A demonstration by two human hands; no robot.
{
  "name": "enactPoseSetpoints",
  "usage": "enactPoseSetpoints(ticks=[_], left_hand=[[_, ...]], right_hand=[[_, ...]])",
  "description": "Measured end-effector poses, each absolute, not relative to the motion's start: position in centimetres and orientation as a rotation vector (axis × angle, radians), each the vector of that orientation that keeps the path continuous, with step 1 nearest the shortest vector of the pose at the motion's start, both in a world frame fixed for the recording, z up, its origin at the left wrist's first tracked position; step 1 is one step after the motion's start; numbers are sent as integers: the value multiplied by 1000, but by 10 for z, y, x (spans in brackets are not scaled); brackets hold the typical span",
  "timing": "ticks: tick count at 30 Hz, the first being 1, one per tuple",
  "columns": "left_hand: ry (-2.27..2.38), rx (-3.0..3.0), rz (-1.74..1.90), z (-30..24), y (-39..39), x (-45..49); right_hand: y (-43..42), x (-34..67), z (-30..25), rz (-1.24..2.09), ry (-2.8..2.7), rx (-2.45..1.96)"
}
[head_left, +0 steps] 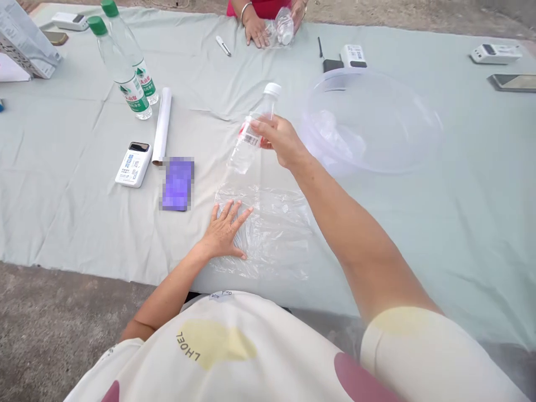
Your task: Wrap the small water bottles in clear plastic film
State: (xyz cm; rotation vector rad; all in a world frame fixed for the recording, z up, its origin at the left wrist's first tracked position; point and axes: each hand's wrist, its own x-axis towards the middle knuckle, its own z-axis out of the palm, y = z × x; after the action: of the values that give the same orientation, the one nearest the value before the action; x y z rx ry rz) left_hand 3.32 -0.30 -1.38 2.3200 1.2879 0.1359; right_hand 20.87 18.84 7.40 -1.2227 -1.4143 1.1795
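My right hand (281, 140) is closed around a small clear plastic bottle (248, 146) with a white cap and a red-and-white label, held tilted above the cloth. My left hand (224, 230) lies flat, fingers spread, on a sheet of clear plastic film (274, 231) spread on the pale green cloth (75, 223) just in front of me. A large clear plastic bowl (372, 120) stands to the right of the bottle.
Two green-capped water bottles (129, 72), a white roll (162, 125), a white device (134, 163) and a blurred purple card (177, 183) lie at left. Across the cloth another person's hands (257, 28) hold a small bottle. More devices and phones lie at the far edges.
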Motion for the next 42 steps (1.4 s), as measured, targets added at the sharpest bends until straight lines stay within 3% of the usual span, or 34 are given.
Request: enactPoseSetpoints(ticks=[4, 8, 16, 21, 26, 32, 37, 42], left_hand=[[1272, 2306, 277, -19, -4, 31], [1255, 2268, 445, -21, -6, 28], [1196, 2189, 614, -19, -9, 22], [1260, 2214, 553, -17, -26, 1], [1583, 2111, 659, -13, -70, -23], [2165, 1851, 644, -17, -108, -15], [2115, 1913, 563, -19, -107, 7], [2059, 1895, 581, -17, -104, 11]], right_hand=[[76, 224, 81, 1637, -1311, -1052], [17, 216, 51, 1825, -1171, -1007], [7, 198, 18, 1725, -1254, -1008], [6, 190, 7, 1597, -1323, -1255], [5, 177, 14, 1299, -1523, -1661], [11, 158, 30, 1165, -1797, -1903], [13, 148, 32, 1037, -1963, -1908], [15, 152, 37, 1141, -1911, -1922]])
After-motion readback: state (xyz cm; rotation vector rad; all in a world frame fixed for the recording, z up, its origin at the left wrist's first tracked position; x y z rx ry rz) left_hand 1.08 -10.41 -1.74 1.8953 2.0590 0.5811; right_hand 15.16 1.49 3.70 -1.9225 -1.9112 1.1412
